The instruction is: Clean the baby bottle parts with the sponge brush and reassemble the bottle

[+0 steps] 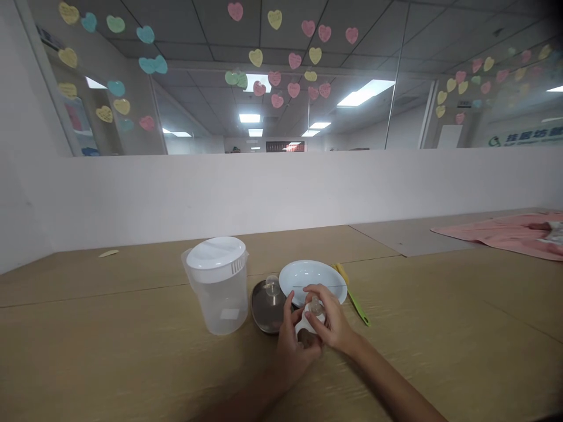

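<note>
Both my hands hold a small white object [304,324] above the table, just in front of a white oval bowl [338,287]. It has a clear rounded tip at its upper right and a dark, round part low down; its exact kind I cannot make out. My left hand [291,340] grips it from the left and below, fingers curled. On the other side my right hand [333,323] pinches it near the clear tip. Left of the hands lies a dark metal tray [263,313], partly hidden by my left hand, with a clear round piece [272,286] at its far edge.
A translucent plastic pitcher [222,299] with a white lid [215,253] stands left of the tray. Right of the bowl lies a brush with a yellow head and green handle [358,306]. A pink cloth [492,233] lies far right. A white wall [264,193] with windows backs the table.
</note>
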Demonstrator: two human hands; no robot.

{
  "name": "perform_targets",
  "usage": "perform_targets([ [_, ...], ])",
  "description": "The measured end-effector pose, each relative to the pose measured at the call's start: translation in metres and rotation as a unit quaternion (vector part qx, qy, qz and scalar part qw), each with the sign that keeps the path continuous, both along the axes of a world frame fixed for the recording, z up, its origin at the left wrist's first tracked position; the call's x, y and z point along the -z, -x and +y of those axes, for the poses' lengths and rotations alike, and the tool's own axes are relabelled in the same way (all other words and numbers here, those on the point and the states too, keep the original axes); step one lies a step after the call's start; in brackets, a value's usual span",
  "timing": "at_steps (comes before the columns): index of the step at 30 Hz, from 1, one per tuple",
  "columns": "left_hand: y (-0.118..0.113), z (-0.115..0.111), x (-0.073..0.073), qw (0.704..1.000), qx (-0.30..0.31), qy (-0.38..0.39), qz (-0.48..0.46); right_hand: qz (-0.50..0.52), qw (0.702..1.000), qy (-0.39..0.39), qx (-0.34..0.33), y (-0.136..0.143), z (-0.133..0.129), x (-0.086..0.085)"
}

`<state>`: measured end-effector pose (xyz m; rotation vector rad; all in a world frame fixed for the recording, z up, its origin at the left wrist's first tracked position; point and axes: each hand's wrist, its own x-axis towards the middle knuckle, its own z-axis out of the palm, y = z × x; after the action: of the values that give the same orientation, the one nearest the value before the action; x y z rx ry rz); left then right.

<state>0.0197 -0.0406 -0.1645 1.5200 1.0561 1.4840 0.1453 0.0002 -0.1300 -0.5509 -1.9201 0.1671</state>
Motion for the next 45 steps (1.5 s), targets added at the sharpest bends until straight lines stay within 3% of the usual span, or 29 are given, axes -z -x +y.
perform_targets([
  [7, 0.0, -0.001, -0.002, 0.999, 0.043, 0.021, -0.02, -0.005, 0.999, 0.022, 0.024, 0.0, 0.004, 0.002],
  [13, 0.001, 0.001, -0.001, 0.995, 0.061, 0.045, -0.071, -0.035, 0.999, 0.001, -0.01, -0.008, 0.004, 0.004],
  [18, 0.0, -0.004, -0.003, 0.998, 0.052, 0.035, -0.028, 0.02, 0.997, 0.044, 0.062, 0.0, 0.005, 0.011],
  [24, -0.002, -0.005, -0.005, 0.999, 0.044, 0.014, -0.02, 0.022, 0.989, 0.006, 0.147, 0.006, 0.005, 0.015],
  [35, 0.0, -0.001, 0.0, 0.998, 0.062, -0.022, -0.01, 0.033, 0.983, -0.098, 0.15, 0.003, -0.001, 0.012],
  [45, 0.001, 0.0, -0.002, 0.997, 0.055, -0.035, 0.038, 0.035, 0.983, -0.099, 0.153, 0.002, -0.001, 0.013],
])
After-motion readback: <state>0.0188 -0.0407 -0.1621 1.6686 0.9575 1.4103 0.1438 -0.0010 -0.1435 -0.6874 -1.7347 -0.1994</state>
